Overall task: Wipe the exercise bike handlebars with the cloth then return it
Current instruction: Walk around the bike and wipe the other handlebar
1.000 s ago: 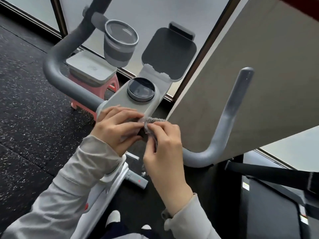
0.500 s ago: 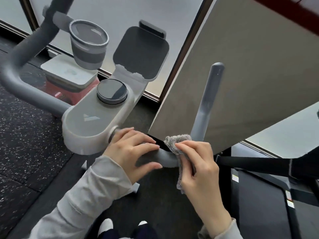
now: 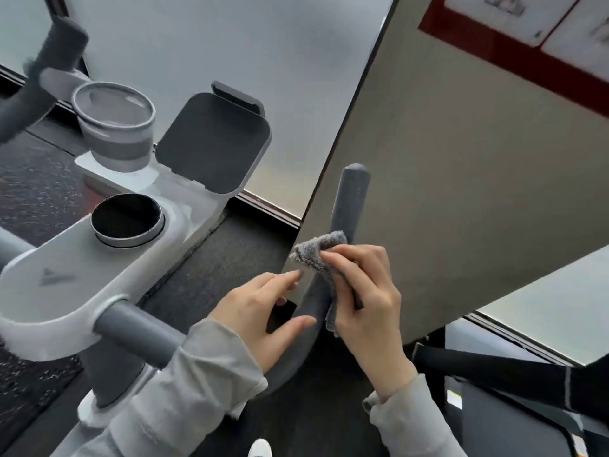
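The grey right handlebar (image 3: pixel 350 199) curves out from the white bike console (image 3: pixel 75 278) and rises upright in mid frame. A grey fluffy cloth (image 3: pixel 316 255) is wrapped around the bar just above its bend. My right hand (image 3: pixel 365 298) is closed on the cloth and presses it against the bar. My left hand (image 3: pixel 263 311) rests on the bend of the bar just left of the cloth, fingers spread, holding nothing. The left handlebar (image 3: pixel 43 77) is at the far upper left, blurred.
A round dark display (image 3: pixel 127 219), a grey cup holder (image 3: pixel 113 127) and a dark tablet holder (image 3: pixel 214 140) sit on the console. A beige wall panel (image 3: pixel 461 192) stands close behind the right bar. Dark speckled floor lies below, with a black machine (image 3: pixel 510 407) at lower right.
My right hand has slid the cloth from the bar's bend up onto the upright part. My left hand followed along the bar to the right. The view shifted right.
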